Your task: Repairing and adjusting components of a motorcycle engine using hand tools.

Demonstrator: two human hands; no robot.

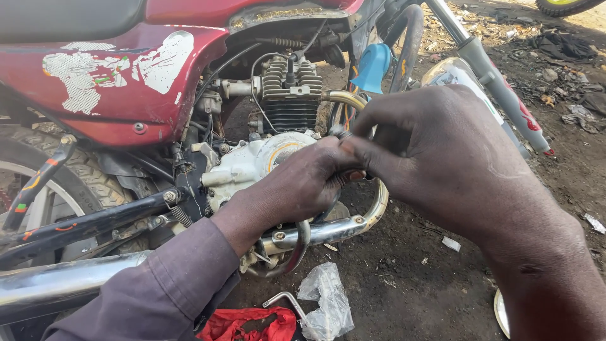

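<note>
Single head-worn view, looking down and forward, close over both hands [379, 170] where they meet mid-frame. Behind the grip: motorcycle engine [287, 95], seen side-on, very near. Below it: exhaust pipe [341, 230] and dirt ground [410, 284]. Right of it: front fork [499, 88]. No second view.

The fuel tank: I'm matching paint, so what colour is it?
Dark red fuel tank with white patches of worn decal, in the head view.

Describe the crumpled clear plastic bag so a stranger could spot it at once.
Start at the red motorcycle and drop below its chrome exhaust pipe to the dirt. The plastic bag lies there beside a red cloth, the only see-through, crinkled thing.
</note>
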